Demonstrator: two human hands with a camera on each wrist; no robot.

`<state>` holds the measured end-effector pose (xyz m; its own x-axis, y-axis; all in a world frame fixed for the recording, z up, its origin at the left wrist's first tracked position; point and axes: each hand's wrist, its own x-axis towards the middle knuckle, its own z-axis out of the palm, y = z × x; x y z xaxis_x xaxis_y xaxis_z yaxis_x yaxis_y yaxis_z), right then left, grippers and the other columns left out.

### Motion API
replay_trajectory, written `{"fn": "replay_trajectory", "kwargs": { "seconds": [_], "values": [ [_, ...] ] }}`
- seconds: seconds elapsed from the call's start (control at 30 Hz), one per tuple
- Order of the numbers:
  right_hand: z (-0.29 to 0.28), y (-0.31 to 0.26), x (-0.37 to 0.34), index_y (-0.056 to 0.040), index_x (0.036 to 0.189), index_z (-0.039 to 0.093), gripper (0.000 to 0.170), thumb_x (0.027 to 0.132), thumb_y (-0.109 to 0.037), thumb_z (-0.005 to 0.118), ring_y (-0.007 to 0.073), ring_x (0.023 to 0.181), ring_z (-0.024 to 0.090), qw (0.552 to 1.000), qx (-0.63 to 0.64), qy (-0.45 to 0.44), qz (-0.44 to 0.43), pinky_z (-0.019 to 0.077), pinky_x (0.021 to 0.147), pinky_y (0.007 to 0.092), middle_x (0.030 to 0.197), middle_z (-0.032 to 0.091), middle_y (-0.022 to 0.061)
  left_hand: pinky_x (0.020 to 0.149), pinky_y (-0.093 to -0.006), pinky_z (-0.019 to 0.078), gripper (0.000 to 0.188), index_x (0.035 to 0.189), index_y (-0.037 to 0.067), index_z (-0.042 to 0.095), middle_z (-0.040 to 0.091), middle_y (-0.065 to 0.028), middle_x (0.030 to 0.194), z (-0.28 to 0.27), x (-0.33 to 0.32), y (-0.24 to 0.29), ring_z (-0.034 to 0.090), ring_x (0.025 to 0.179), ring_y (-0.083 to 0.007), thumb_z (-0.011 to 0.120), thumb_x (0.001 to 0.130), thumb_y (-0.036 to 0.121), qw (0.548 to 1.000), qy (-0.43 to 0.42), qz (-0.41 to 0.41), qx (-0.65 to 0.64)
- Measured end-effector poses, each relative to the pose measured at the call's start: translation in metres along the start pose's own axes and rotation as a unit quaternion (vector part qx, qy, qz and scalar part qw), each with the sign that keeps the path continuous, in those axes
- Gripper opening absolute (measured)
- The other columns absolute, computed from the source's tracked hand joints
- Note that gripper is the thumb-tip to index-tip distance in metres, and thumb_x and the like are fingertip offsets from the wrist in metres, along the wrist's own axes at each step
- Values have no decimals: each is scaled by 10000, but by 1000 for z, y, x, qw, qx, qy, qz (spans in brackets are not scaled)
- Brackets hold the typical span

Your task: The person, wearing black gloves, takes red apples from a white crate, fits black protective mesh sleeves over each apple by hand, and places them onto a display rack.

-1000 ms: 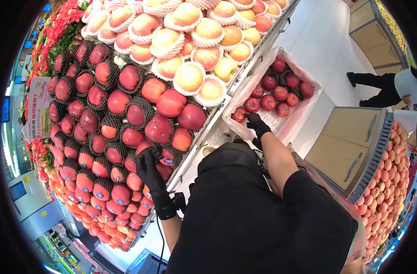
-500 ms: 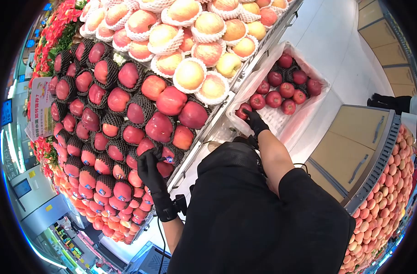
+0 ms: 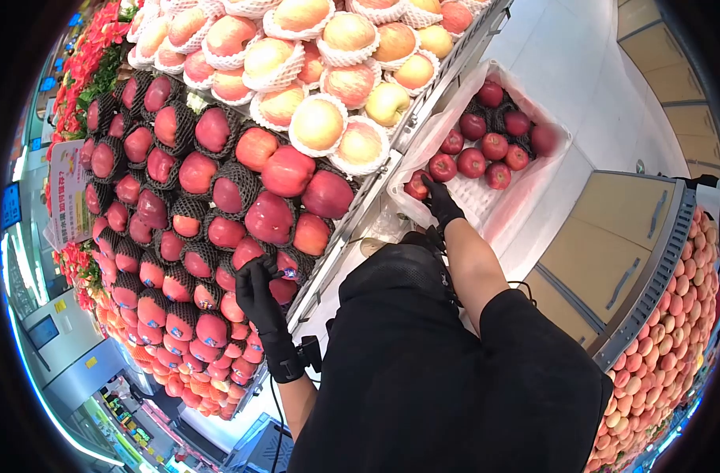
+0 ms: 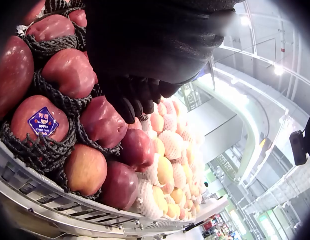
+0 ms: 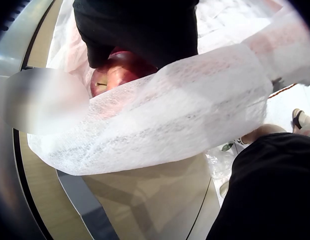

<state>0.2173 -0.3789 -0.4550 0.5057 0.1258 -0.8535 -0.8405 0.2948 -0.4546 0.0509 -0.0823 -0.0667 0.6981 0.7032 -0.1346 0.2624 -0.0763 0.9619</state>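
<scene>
My gloved right hand (image 3: 443,205) grips a red apple (image 3: 416,184) in the near-left corner of a box (image 3: 480,199) lined with white sheet. In the right wrist view dark fingers lie over that apple (image 5: 115,76), partly hidden behind the liner (image 5: 170,120). Several more red apples (image 3: 471,163) sit farther back in the box. My left hand (image 3: 259,293), in a black glove, hangs loosely curled over the display of red apples (image 3: 270,217), holding nothing. From the left wrist, its curled fingers (image 4: 132,95) show close above apples in black foam nets.
Paler apples (image 3: 318,124) in white foam nets fill the display's upper part. A metal rail (image 3: 376,185) edges the stand beside the box. Beige cabinets (image 3: 600,236) stand at right, with peach-coloured fruit (image 3: 667,323) heaped behind. A printed sign (image 3: 70,189) stands far left.
My right hand has come down from beside the corner apple and taken hold of it. The left hand stays over the display. A passer-by at the right has left the view.
</scene>
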Motion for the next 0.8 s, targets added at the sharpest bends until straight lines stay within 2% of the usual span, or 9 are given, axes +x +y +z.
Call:
{"fn": "replay_trajectory", "kwargs": {
  "seconds": [0.03,0.13,0.37,0.43,0.53,0.63,0.73,0.8],
  "values": [
    [-2,1,1,-118,1194,557,567,778,-461,731,238,940,597,1000,-16,-20,5,479,804,357,1115,604,49,810,-289,505,206,1049,-21,595,645,-87,963,-2,0,-3,621,883,-160,503,970,146,1000,-2,1,0],
    [-1,-2,-8,-122,1145,590,536,768,-472,737,230,919,601,1000,-12,-10,5,472,796,343,1058,623,40,805,-291,508,208,1052,-20,594,646,-90,960,-1,1,-4,623,878,-162,502,971,148,1000,-5,2,-5],
    [5,-7,-22,-120,1189,593,560,752,-432,750,211,897,601,998,-34,-44,-16,472,789,344,1091,625,60,799,-296,513,209,1054,-20,592,645,-93,958,-3,-1,-6,625,873,-164,500,971,148,1000,-3,8,-11],
    [6,-14,-33,-114,1190,601,557,745,-413,752,209,886,603,996,-62,-66,-22,475,787,346,1073,634,70,755,-301,528,196,1041,-21,584,649,-105,966,-2,-2,-4,626,855,-163,500,976,143,1000,2,20,-10],
    [2,-4,-21,-109,1178,613,546,741,-409,746,209,865,603,991,-116,-57,-33,474,772,339,1023,650,77,731,-303,534,188,1035,-22,579,651,-114,968,-2,-4,-5,625,840,-163,500,978,139,1000,6,28,-8],
    [-13,26,39,-108,1195,607,581,733,-434,739,215,855,605,984,-174,-17,-35,470,750,326,984,659,78,726,-302,529,187,1033,-23,579,651,-118,965,-4,-7,-6,622,829,-164,502,977,138,999,1,29,-25],
    [-5,6,25,-113,1201,609,612,724,-480,720,215,883,603,964,-260,34,40,469,767,324,1018,651,76,721,-300,522,188,1031,-25,580,650,-118,953,-6,-9,-6,619,814,-165,505,976,139,999,7,29,-36],
    [-2,-11,-7,-115,1228,586,646,725,-503,704,216,903,602,975,-218,-1,29,472,790,325,1045,643,72,720,-298,518,189,1028,-26,582,650,-115,943,-6,-9,-6,617,805,-164,507,976,139,999,7,29,-38]
  ]
}}
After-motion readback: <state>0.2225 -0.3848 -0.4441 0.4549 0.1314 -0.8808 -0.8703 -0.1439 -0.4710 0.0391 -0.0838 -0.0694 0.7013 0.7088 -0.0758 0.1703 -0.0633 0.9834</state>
